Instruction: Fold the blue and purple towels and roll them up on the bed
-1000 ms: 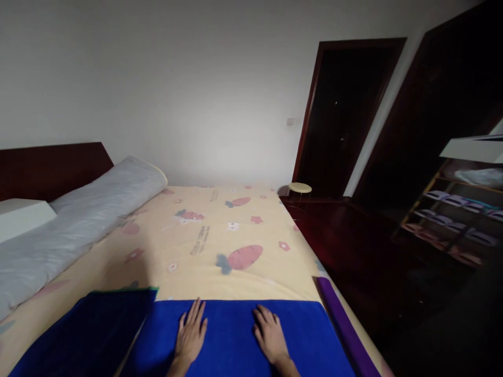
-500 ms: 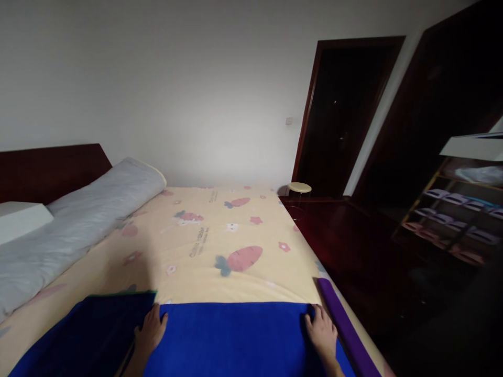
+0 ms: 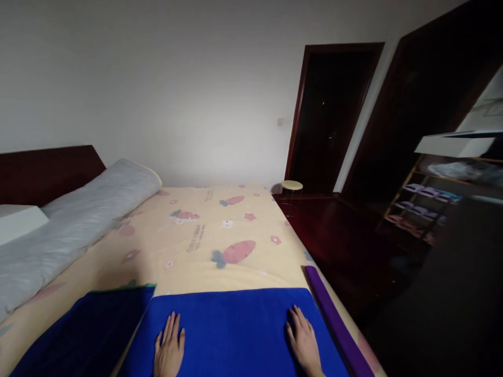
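Blue cloth (image 3: 231, 335), spread on the near part of the bed, under both hands. Left hand (image 3: 169, 348): palm down toward the cloth's left side, middle fingers close together, thumb and little finger standing a little apart, gripping nothing. Right hand (image 3: 304, 337): palm down toward the right side, fingers loosely together and slightly bent, thumb apart, nothing pinched. A shadow lies beside the right fingers; cannot tell how firmly either hand presses.

Step in hand, as I judge it: smoothing the cloth flat. Best done with whole palms and even pressure, working outward from the middle; the bent right fingers would do better laid flatter, lest the tips drag up a ridge. Surface between the hands looks smooth. Far edge lies nearly straight, just ahead of the fingertips; a light touch there should keep it from skewing.

Outward, left: dark blue cloth (image 3: 82, 332) with a green-trimmed edge, just beside; a leftward stroke should stop short of it. Right: purple roll (image 3: 330, 311), lengthwise along that side; contact with the cloth unclear. A sideways push might nudge it toward the bed's edge.

Beyond: patterned sheet (image 3: 275, 269), soft-looking footing, so gentle strokes seem wiser. Farther left, grey bedding (image 3: 94, 212), well apart from the hands.
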Available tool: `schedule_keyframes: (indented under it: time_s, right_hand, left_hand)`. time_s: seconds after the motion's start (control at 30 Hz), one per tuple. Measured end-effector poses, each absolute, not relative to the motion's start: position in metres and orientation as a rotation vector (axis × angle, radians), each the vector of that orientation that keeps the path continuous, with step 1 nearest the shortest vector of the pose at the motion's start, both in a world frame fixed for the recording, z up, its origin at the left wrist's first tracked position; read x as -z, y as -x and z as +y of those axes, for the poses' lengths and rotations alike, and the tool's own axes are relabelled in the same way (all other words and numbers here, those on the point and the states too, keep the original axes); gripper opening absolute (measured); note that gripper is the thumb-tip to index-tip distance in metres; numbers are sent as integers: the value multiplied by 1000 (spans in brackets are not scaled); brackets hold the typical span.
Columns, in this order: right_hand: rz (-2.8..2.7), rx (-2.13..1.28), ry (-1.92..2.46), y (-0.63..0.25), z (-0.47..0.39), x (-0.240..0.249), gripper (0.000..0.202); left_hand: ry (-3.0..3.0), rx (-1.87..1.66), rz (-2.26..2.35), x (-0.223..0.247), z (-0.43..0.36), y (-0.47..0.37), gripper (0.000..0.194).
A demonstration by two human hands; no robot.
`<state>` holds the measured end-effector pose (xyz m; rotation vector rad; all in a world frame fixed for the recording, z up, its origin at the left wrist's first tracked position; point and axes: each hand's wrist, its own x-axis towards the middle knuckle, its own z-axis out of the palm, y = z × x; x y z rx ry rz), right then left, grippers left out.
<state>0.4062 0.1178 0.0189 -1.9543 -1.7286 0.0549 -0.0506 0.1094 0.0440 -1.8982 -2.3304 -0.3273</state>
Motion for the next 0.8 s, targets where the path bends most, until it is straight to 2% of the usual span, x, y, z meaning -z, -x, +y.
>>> schedule_keyframes:
  time_s: [0.3,0.57,0.67,0.8]
  right_hand:
    - [-1402,-113,1960,-440,100,-28,56]
    - [-1840,-348,1737,-328,67,-33,55]
    - [-1856,-209,1818,-330,56,-21,55]
    - [-1645,55,1976,-385,44,0,63]
  left_hand:
    - [1732,154,-2484,-49,80,125,56]
    - [1917,197,-2266,-58,65,21,55]
    - [1795,234,-2437,-50,56,15,57]
    - [1499,461,-2693,-38,40,66,65]
